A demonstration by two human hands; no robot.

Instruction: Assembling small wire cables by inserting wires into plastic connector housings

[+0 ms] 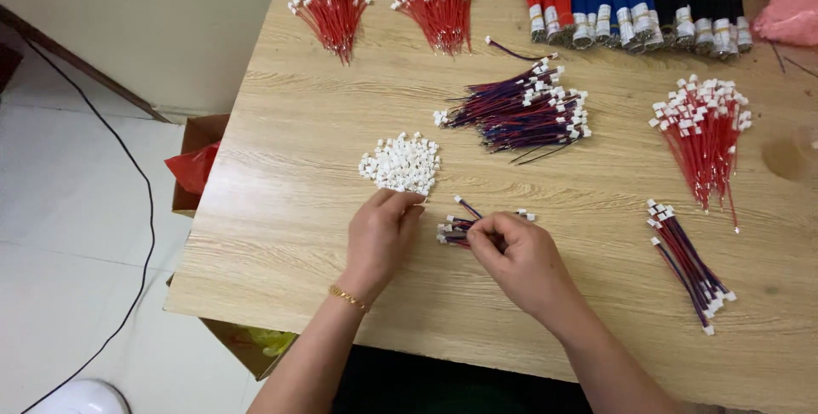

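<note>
Left hand [381, 232] flat on pale wooden bench [290, 209], fingertips touching near edge of heap of small white plastic connectors [401, 163]. Right hand [515, 254] just beside it, fingers pinched narrow around small bundle of red-and-blue wires with white plugs [454, 228]. Larger pile of same wires [521, 112] well beyond both hands.

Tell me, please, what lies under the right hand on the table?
Under the right hand lies a small bundle of red-and-blue wires with white connectors; their far ends are covered by the fingers.
</note>
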